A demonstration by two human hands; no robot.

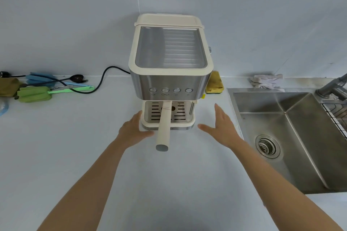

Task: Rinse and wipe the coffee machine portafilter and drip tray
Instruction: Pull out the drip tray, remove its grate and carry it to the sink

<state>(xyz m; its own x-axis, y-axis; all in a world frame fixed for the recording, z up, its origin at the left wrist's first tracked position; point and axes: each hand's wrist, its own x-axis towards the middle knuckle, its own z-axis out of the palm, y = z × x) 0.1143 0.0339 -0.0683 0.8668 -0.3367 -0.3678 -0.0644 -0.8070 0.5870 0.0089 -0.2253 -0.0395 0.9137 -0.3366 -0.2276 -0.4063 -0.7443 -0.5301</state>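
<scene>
A cream and steel coffee machine (170,78) stands on the white counter against the wall. Its portafilter sits locked under the front, with the long cream handle (163,127) pointing toward me. Below it lies the cream drip tray (187,123) with a slotted grate. My left hand (134,129) touches the tray's left front corner, thumb along the front edge. My right hand (222,127) hovers open just right of the tray, fingers spread, apart from it.
A steel sink (293,137) with a drain strainer (267,146) lies to the right, the faucet (332,85) behind it. A yellow sponge (215,84) and a grey cloth (266,80) rest by the wall. Brushes (37,93), a spoon and the black power cord lie at left.
</scene>
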